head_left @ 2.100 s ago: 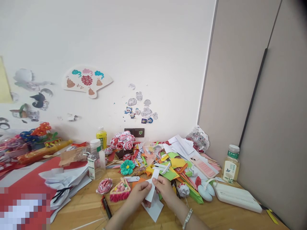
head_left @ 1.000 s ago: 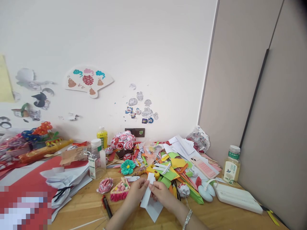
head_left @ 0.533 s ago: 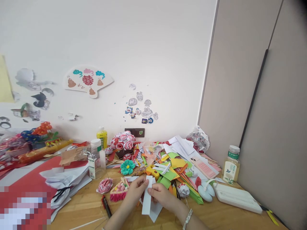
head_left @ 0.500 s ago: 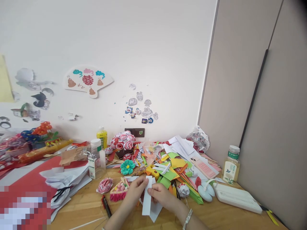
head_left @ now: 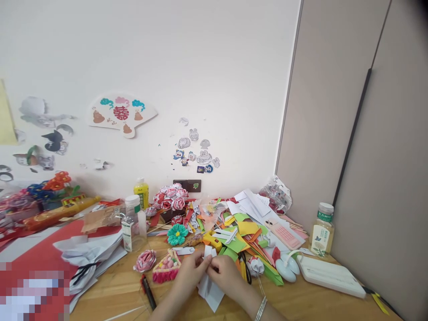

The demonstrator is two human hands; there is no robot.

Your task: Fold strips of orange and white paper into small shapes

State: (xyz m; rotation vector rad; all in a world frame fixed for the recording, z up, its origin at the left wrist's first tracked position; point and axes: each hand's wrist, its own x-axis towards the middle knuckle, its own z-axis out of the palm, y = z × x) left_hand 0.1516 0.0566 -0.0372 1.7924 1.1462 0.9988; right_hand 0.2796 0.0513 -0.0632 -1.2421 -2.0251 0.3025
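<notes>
In the head view, the left hand (head_left: 193, 270) and right hand (head_left: 224, 273) pinched folded white paper (head_left: 207, 251) over the table (head_left: 120, 296).
Both were closed near its far end; coloured scraps (head_left: 246, 228) crowded beyond, a pen (head_left: 149, 292) lay left, and wood flanked the forearms (head_left: 170, 304).

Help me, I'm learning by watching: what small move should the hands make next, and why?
Perhaps slide the right hand down the white paper, pressing lightly, while the left hand holds on: both hands pinch near its top, and white paper shows below them, uncovered.
</notes>
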